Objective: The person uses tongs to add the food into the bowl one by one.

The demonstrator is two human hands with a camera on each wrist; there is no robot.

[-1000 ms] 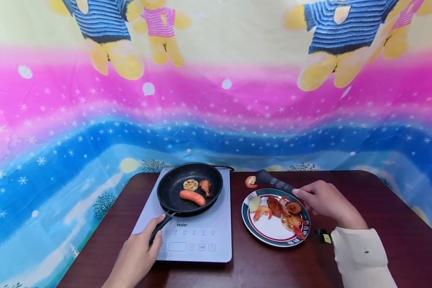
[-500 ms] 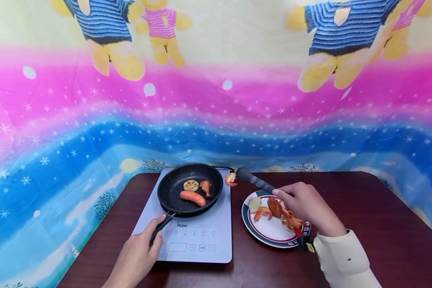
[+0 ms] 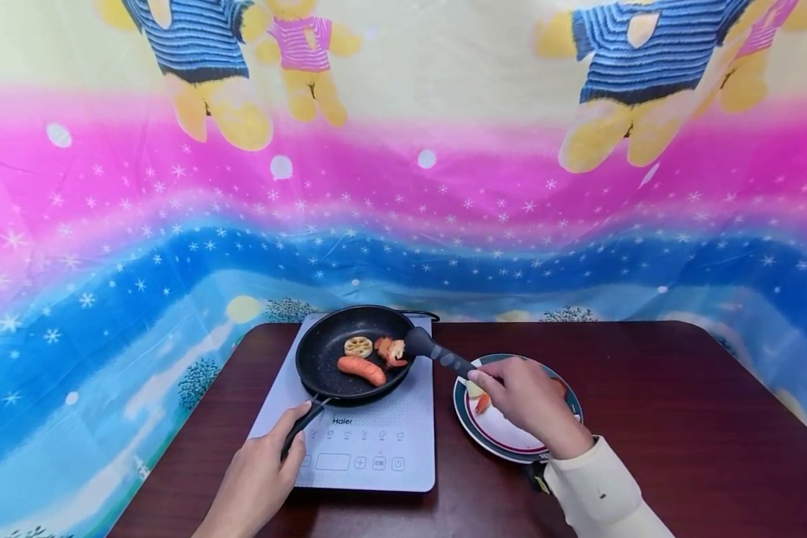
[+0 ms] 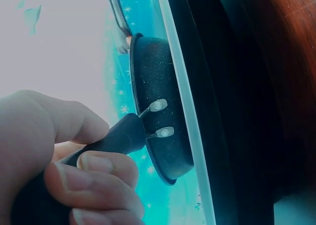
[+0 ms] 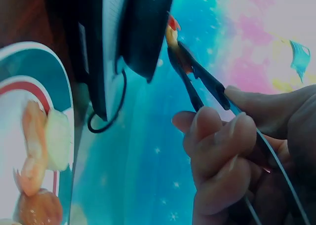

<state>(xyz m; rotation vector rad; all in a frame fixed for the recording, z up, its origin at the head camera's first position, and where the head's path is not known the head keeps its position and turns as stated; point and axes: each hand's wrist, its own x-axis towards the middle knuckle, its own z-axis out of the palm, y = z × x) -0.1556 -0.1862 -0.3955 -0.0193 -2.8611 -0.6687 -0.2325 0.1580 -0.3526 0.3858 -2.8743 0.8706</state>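
Holding the pan [image 3: 353,351] handle with curled left hand [image 3: 258,478] fingers, right hand [image 3: 521,400] pinching tongs [image 3: 437,353] shut on a shrimp [image 3: 395,350] over the pan

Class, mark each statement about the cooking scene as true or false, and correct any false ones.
1. The left hand grips the black frying pan's handle. True.
2. The pan sits on the bare wooden table. False: it sits on the grey induction cooker.
3. The right hand holds dark tongs over the pan. True.
4. The orange sausage lies on the green-rimmed plate. False: it lies in the pan.
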